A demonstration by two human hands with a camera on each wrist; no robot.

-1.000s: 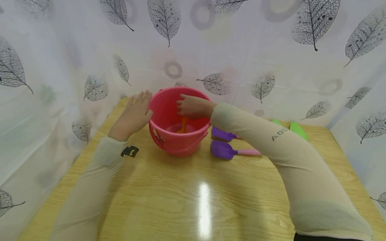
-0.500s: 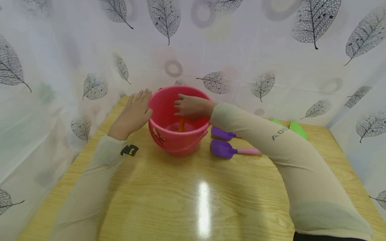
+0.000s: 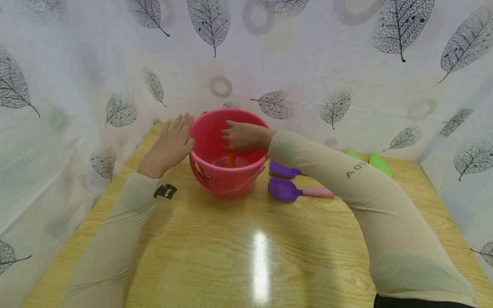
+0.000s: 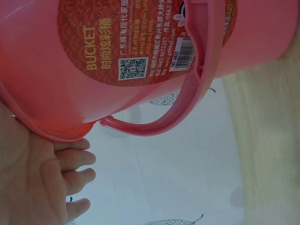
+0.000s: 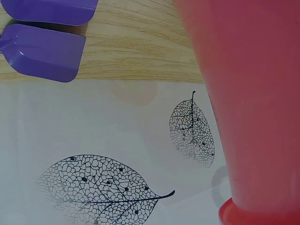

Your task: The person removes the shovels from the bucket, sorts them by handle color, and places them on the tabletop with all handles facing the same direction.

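A pink-red plastic bucket (image 3: 227, 184) stands upright on the table, its handle (image 4: 150, 127) hanging down the outside. My right hand (image 3: 248, 137) reaches over the rim into the bucket with curled fingers. Beneath them it holds an orange, stick-like thing (image 3: 232, 159), whose lower end is down near the bucket's floor; its kind is hard to make out. At the bucket's left side, my left hand (image 3: 167, 147) touches the rim with its fingers extended. In the left wrist view these fingers (image 4: 75, 159) lie beside the rim. The right wrist view shows only the bucket's outer wall, not the hand.
Two purple toy shovels, a nearer one (image 3: 284, 189) with a pink handle and a farther one (image 3: 283, 170), lie right of the bucket. Green pieces (image 3: 380, 165) lie farther right, partly behind my right sleeve. A leaf-patterned curtain (image 3: 246, 64) borders the wooden table (image 3: 215, 248).
My right hand has shifted slightly left inside the bucket, and the orange thing now stands more upright. My left hand has stayed at the rim.
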